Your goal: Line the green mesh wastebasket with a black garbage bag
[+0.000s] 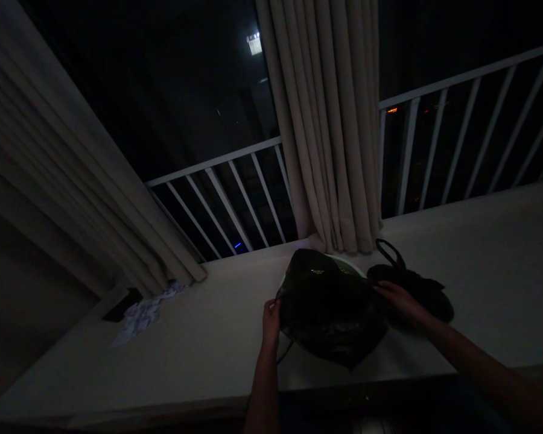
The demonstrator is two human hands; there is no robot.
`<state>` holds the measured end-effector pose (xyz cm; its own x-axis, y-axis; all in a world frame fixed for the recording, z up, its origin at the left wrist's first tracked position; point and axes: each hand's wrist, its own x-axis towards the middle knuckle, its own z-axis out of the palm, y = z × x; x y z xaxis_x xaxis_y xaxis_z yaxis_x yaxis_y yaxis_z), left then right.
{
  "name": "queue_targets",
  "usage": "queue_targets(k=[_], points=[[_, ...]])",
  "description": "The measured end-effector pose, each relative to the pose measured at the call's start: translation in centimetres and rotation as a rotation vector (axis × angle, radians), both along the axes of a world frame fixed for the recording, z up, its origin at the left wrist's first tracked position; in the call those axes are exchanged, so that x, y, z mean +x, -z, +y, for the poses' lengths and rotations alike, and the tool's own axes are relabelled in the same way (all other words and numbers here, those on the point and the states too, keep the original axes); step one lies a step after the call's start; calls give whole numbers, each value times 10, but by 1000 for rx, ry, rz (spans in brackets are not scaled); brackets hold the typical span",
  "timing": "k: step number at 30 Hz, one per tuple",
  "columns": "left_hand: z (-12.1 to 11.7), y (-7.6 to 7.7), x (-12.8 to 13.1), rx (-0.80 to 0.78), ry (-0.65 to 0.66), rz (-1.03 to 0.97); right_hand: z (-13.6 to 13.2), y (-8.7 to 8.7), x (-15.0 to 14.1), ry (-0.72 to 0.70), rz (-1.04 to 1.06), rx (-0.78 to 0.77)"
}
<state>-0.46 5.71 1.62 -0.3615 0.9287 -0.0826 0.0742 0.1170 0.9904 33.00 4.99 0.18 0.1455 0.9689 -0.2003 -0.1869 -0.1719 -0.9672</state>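
A dark plastic bag (330, 307), wide at the mouth and shiny in places, is spread between my two hands on the pale window ledge. My left hand (271, 316) pinches its left edge, where a thin dark strand hangs down. On the opposite side my right hand (396, 298) grips the bag's right edge. Behind the bag shows part of a pale, rounded rim (349, 264) with green inside; the rest of that object is hidden. The dim light hides what the bag contains.
A black bag with a loop handle (416, 289) lies beside my right hand. Crumpled patterned cloth (142, 316) and a dark flat item (123, 304) lie at the ledge's left. Beige curtains (330, 120) hang before dark windows with white railings (228, 202).
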Motion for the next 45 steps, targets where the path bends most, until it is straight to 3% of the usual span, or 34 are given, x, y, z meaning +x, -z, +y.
queue_targets(k=[9,17,22,26,30,34,37,45], points=[[-11,2,1,13,23,-9,-4,7,8,-34,-30,39],[-5,6,-4,-40,32,70,-4,10,10,-54,-116,6],[-3,-1,-7,70,56,242,-9,-8,15,-78,-249,46],[4,-19,-1,163,73,422,-3,-37,13,-135,-436,215],[13,-36,11,223,200,683,7,-53,-1,-225,-627,357],[18,-43,21,192,251,903,10,-55,-22,-294,-968,479],[21,-45,24,158,247,970,11,-54,-30,-364,-1155,483],[23,-39,14,143,174,885,21,-43,-8,-269,-1090,404]])
